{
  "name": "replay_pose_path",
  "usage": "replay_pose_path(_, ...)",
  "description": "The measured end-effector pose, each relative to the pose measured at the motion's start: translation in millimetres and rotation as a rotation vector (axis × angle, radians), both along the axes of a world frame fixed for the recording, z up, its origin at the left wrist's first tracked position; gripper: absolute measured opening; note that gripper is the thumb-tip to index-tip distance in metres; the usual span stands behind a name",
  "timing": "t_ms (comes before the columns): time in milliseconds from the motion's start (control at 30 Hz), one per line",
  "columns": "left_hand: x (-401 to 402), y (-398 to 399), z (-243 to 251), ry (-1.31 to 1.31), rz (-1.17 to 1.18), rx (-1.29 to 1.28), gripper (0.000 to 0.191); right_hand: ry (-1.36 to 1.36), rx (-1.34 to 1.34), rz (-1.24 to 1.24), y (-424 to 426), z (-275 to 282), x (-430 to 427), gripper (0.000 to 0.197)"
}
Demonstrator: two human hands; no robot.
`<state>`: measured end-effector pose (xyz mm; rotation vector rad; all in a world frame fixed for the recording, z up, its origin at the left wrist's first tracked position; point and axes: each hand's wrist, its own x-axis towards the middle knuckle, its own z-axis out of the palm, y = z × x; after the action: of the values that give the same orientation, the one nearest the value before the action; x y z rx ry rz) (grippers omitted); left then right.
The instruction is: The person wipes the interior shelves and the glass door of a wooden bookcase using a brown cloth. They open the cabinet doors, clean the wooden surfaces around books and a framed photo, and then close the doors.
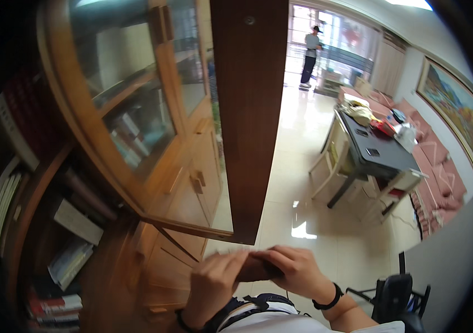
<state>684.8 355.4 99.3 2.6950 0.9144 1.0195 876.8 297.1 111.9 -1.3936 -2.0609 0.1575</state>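
Note:
Both hands are raised in front of my waist, near the bottom middle of the head view. Between my left hand [215, 281] and my right hand [295, 266] is a dark brown object [257, 268], possibly folded cloth; blur hides its exact kind. The fingers of both hands curl over its top from either side. Just above the hands ends the lower edge of an open glass cabinet door with a broad dark wooden frame [248, 125]. To the left, bookshelves hold books [78, 222], some of them leaning.
Wooden cabinets with glass doors [163, 125] stand at the left. A dark table [380, 145] bearing bags and phones, with pale chairs [336, 154], stands right of centre before a pink sofa [440, 175]. A person [311, 54] stands far off by the windows. Black equipment [394, 295] is at lower right.

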Motion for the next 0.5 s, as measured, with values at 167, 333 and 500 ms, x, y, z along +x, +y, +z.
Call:
replay_pose_path(167, 27, 48, 66, -0.384, -0.041, 0.616, 0.024, -0.236, 0.891, -0.312, -4, 70, -30, 0.029)
replay_pose_path(333, 60, 98, 46, -0.367, -0.039, 0.552, 0.04, -0.094, 0.827, -0.449, 75, 34, -11, 0.033)
replay_pose_path(500, 38, 108, -25, -0.31, -0.109, 0.529, 0.029, 0.088, 0.817, -0.505, 85, -45, -43, 0.039)
